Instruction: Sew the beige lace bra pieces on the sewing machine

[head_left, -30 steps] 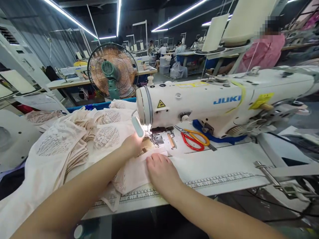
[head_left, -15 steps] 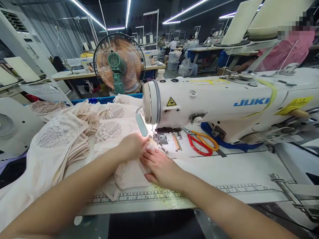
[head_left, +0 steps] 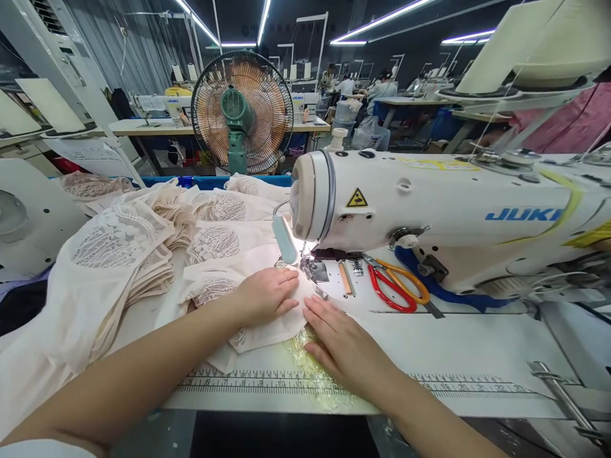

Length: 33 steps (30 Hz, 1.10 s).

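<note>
Lying on the white sewing table [head_left: 458, 343], right by the needle area of a JUKI sewing machine [head_left: 429, 197], is a pale pink fabric piece [head_left: 286, 329], with a bit of lace peeking out near its lower edge. Left hand [head_left: 267, 296] is palm down on it, fingers stretched out and relaxed, not clenched around anything. Right hand [head_left: 341, 334] is flat too, fingertips at the fabric's right edge, thumb spread away from the fingers over some yellowish clear tape [head_left: 305, 357] on the table.

Just above the left fingers there's a small oblong lamp [head_left: 284, 240], with bright light beside it at the needle. Right of that are a wooden strip [head_left: 345, 278] and scissors [head_left: 400, 308] with one red and one orange handle, then a blue cloth [head_left: 458, 298] tucked under the machine. A ruler scale [head_left: 267, 385] runs along the table's front edge.

Off to the left it's a pile of lace-cupped pieces [head_left: 109, 245], layered up. Big fan [head_left: 241, 111] behind, plus a person in pink [head_left: 563, 117] at far right, partly hidden by thread cones [head_left: 496, 54].
</note>
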Tool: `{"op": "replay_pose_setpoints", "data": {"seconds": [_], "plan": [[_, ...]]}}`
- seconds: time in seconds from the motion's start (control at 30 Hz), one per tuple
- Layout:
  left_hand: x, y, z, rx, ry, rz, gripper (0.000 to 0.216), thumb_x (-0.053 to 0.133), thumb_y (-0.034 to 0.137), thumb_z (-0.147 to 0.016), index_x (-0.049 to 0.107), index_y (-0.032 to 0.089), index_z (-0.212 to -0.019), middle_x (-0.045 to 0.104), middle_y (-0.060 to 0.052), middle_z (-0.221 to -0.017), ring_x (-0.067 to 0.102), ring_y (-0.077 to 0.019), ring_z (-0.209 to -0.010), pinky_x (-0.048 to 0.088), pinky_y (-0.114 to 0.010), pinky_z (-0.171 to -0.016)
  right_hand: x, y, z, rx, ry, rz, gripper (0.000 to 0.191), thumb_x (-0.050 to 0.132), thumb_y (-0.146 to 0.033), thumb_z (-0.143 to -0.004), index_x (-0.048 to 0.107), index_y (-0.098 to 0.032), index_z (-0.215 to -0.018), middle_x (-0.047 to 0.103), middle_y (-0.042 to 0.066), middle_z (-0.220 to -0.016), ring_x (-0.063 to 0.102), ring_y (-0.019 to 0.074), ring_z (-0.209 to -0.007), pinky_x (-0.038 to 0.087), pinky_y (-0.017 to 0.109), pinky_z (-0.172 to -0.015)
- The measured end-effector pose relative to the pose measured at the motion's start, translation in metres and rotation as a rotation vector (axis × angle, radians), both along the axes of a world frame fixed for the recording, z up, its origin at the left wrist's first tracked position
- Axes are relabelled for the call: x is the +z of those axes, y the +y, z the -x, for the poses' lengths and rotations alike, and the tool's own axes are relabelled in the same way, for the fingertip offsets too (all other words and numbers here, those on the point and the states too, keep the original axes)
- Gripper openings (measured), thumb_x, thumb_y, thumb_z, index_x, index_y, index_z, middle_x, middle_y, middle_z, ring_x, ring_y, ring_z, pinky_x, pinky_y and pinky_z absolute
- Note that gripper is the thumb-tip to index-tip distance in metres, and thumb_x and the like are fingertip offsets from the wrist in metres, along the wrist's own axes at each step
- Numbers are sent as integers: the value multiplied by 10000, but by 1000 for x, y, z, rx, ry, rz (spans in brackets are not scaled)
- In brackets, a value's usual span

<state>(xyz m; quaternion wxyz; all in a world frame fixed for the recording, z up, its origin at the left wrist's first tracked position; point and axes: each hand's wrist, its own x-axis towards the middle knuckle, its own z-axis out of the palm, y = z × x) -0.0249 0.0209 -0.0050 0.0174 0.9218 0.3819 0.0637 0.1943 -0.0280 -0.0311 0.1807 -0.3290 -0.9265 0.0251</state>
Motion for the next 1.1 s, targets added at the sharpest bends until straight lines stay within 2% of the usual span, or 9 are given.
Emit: {"op": "replay_pose_setpoints", "data": {"seconds": [0.3, 0.6, 0.77, 1.1], "plan": [[-1, 8, 1, -13, -10, 6, 458, 402, 398, -944, 518, 88, -1261, 485, -140, -1374, 468, -262, -1248, 384, -399, -1043, 0, 2, 3, -10, 7, -17, 443, 488, -272, -887, 517, -69, -1281, 530, 172, -1336, 464, 284, -1264, 453, 458, -1012], [4, 10, 3, -37, -1, 29, 435, 430, 400, -926, 524, 108, -1235, 457, -146, -1396, 484, -259, -1226, 399, -396, -1008, -2, 1, 2, -2, 25, -24, 431, 492, -259, -886, 523, -56, -1266, 541, 186, -1320, 482, 284, -1249, 450, 484, -1007], [6, 14, 3, -52, -10, 57, 425, 450, 410, -910, 535, 107, -1196, 497, -147, -1356, 529, -268, -1154, 432, -397, -945, 1, 0, 2, 6, 36, -5, 423, 478, -253, -892, 526, -59, -1264, 543, 190, -1316, 487, 293, -1243, 446, 513, -1003], [13, 16, 2, -61, 34, 27, 373, 452, 407, -909, 537, 133, -1148, 550, -128, -1280, 573, -258, -1023, 453, -374, -851, 4, 1, 1, 0, -17, -37, 426, 458, -269, -908, 528, -41, -1261, 538, 185, -1322, 477, 282, -1253, 460, 473, -1001]]}}
